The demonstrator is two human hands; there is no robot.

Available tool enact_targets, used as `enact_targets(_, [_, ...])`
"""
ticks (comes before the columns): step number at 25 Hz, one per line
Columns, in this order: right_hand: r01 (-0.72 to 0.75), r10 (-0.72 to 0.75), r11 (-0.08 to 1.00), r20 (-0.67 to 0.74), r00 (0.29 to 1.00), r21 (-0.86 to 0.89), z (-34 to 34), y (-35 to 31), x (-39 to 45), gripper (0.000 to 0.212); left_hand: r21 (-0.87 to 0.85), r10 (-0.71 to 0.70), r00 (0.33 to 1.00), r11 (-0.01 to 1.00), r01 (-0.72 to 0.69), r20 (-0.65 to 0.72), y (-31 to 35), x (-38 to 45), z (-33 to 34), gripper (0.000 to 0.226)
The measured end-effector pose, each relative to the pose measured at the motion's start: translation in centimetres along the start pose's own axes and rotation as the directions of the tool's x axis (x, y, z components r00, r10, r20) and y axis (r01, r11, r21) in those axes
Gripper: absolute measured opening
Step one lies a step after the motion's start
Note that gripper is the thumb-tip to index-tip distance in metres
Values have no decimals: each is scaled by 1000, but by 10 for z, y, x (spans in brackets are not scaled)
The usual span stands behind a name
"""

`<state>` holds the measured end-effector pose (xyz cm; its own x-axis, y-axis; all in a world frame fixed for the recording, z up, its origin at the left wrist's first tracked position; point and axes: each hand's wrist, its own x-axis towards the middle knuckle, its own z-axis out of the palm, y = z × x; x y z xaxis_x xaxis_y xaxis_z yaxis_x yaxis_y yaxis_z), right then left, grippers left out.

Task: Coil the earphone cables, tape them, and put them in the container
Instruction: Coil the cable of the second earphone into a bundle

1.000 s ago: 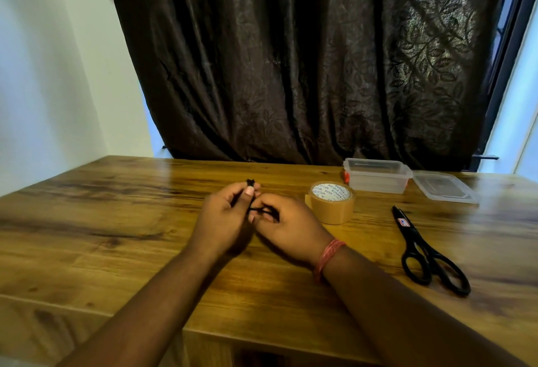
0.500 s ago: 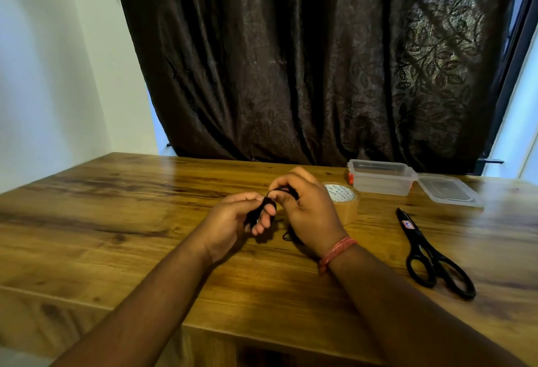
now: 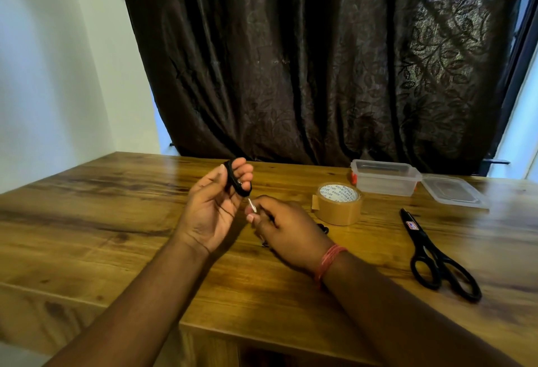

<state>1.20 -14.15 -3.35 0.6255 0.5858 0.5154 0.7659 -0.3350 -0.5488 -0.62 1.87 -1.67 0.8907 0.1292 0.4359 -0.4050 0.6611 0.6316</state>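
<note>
My left hand (image 3: 212,206) is raised above the wooden table, palm towards me, with the black earphone cable (image 3: 234,181) looped in a coil round its fingers. Just below it, my right hand (image 3: 286,228) pinches the cable's metal plug end (image 3: 251,205) between thumb and fingertips. Small black parts of the earphones (image 3: 324,229) show on the table behind my right hand. The roll of brown tape (image 3: 339,203) lies flat to the right of my hands. Behind the tape stands the clear plastic container (image 3: 385,177), open.
The container's clear lid (image 3: 454,192) lies beside it at the far right. Black scissors (image 3: 436,259) rest on the table right of my right forearm. The table's (image 3: 87,221) front edge runs under my arms. A dark curtain hangs behind.
My left hand has lifted and turned palm up, showing the coil round its fingers. My right hand has dropped below it and now pinches the plug end. The tape roll is uncovered again.
</note>
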Motion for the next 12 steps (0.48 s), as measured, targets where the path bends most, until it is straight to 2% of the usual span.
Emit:
enact_targets(2, [5, -5, 1000, -7, 1000, -5, -2, 0, 0, 10, 116, 57, 993, 992, -45, -106, -2, 3, 0, 27])
enact_targets(3, [8, -8, 1000, -11, 1000, -4, -3, -1, 0, 11, 230, 81, 986, 972, -47, -144, -4, 2, 1, 26])
enact_targets(5, [8, -6, 999, -53, 999, 38, -4, -2, 0, 10, 496, 118, 977, 868, -16, -176, -14, 0, 1, 25])
enact_targets(7, [-10, 23, 994, -125, 992, 106, -9, -1, 1, 8, 679, 94, 990, 734, 5, -109, -22, -4, 1, 26])
enact_targets(8, [-20, 38, 992, -147, 988, 121, -12, 1, 2, 7, 712, 40, 997, 702, 20, -67, -23, -7, 1, 27])
enact_targets(10, [-16, 29, 997, -181, 983, 75, -20, 5, 3, 6, 669, -98, 995, 738, 88, -23, -23, -11, 5, 30])
enact_targets(12, [11, -8, 1000, -239, 971, 9, -24, 7, 4, 4, 636, -175, 985, 761, 132, 6, -20, -12, 7, 31])
